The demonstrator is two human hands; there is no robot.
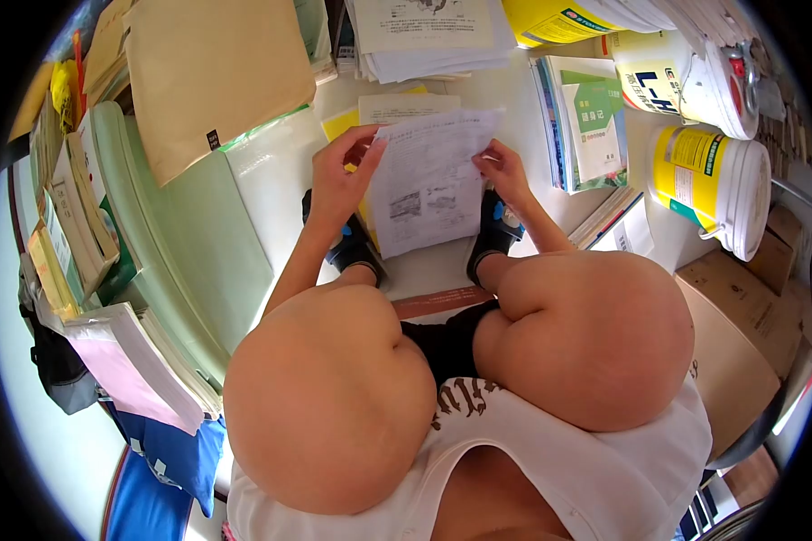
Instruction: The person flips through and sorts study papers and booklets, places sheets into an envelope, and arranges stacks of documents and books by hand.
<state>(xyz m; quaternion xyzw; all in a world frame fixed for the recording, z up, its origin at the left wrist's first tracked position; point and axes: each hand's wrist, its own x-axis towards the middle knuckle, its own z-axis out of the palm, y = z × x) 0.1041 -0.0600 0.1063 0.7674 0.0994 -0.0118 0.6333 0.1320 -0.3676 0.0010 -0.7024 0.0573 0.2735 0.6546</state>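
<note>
Between my hands a printed sheet of paper is held up over the floor, with text and two small dark pictures on it. My left hand pinches its upper left edge between thumb and fingers. At the right edge, my right hand grips the sheet with closed fingertips. Behind it lie another printed page and a yellow sheet or folder, both partly hidden. My feet in dark shoes stand on either side of the paper.
A stack of printed papers lies ahead. To the right are a pile of booklets and yellow-and-white buckets. A large brown envelope and stacked books are at the left. A cardboard box stands at the right.
</note>
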